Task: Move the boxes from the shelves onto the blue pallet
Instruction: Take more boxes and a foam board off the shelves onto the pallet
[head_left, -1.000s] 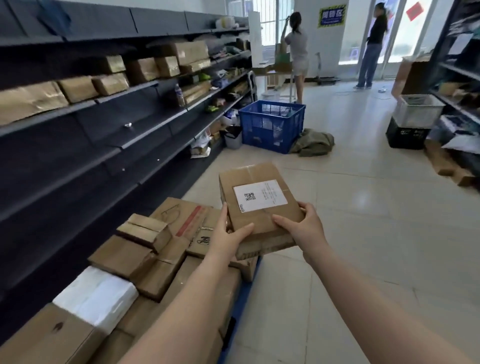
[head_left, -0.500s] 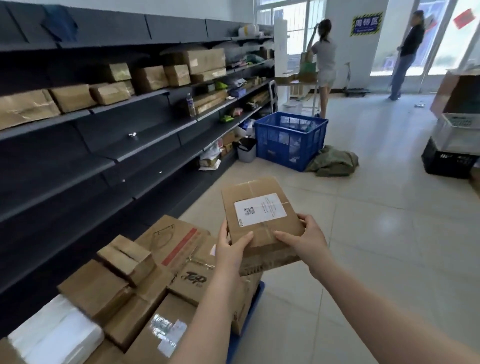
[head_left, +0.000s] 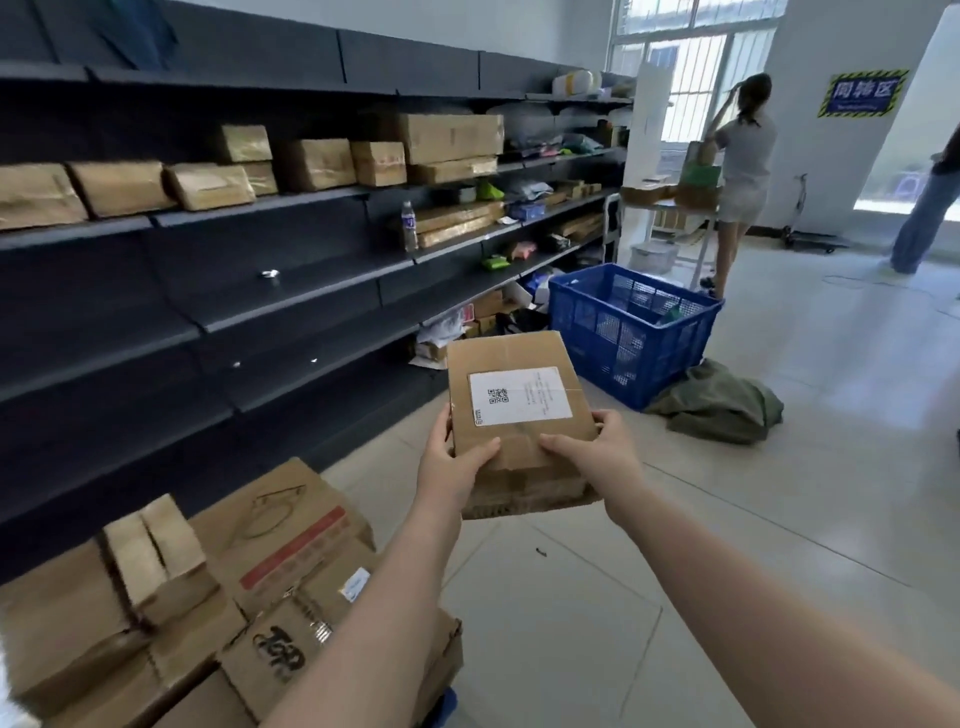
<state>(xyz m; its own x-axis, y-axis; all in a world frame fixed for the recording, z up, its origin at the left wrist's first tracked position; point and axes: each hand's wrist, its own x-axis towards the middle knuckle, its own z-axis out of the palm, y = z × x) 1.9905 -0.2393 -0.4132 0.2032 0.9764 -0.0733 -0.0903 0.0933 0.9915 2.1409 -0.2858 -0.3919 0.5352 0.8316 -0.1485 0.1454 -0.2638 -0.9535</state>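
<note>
Two hands, left hand (head_left: 457, 462) and right hand (head_left: 597, 452), gripping the labelled box (head_left: 519, 415) by its near corners, thumbs on top; seemingly light, stiff cardboard.

View: a single head-worn wide-angle camera.
Facing: forward and down along the aisle, dark shelves (head_left: 291, 291) on the left, tiled floor (head_left: 779, 519) on the right.
Nearness: close over both forearms; far end of the room small, edges bowed.

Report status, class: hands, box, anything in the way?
Left hand and right hand grip labelled box. Box off the stack. Nothing blocking.
</note>
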